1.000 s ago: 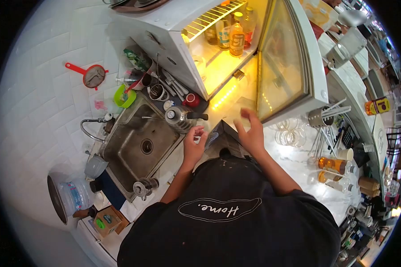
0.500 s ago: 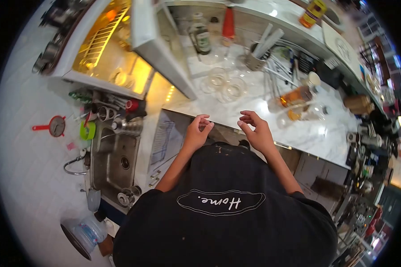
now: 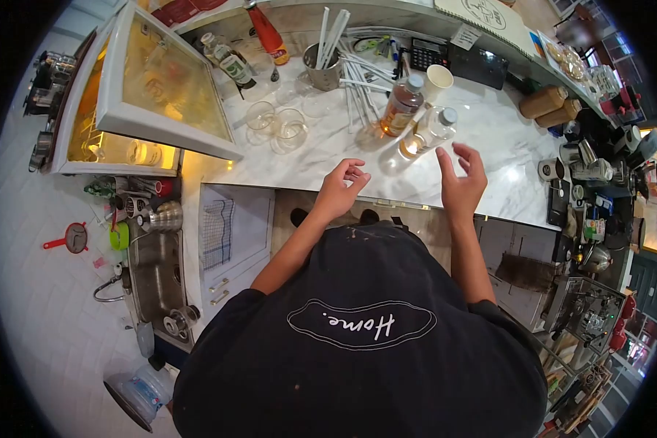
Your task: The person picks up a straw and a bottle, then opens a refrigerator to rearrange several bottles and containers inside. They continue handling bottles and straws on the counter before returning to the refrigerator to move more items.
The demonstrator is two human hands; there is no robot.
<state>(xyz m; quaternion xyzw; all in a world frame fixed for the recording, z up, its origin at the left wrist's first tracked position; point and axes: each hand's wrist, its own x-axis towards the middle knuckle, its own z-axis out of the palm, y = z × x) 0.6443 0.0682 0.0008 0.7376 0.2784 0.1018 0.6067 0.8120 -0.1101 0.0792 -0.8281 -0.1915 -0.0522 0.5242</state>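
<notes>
My left hand [image 3: 342, 188] hovers over the front edge of the white marble counter [image 3: 489, 139], its fingers loosely curled and holding nothing. My right hand [image 3: 463, 180] is raised with fingers spread, empty, just below two plastic bottles: one of amber liquid [image 3: 401, 106] standing upright and a clearer one [image 3: 429, 133] lying beside it. Several empty glasses [image 3: 279, 124] stand further left on the counter.
A lit display fridge [image 3: 135, 87] with its glass door open stands at the left. A metal cup of straws [image 3: 325, 62], a paper cup [image 3: 437, 79], a calculator [image 3: 424, 52] and bottles line the counter's back. A sink [image 3: 153, 274] lies at lower left.
The view has swung right, away from the sink and fridge toward the marble counter. My right hand has opened and risen toward the bottles; my left hand stays curled.
</notes>
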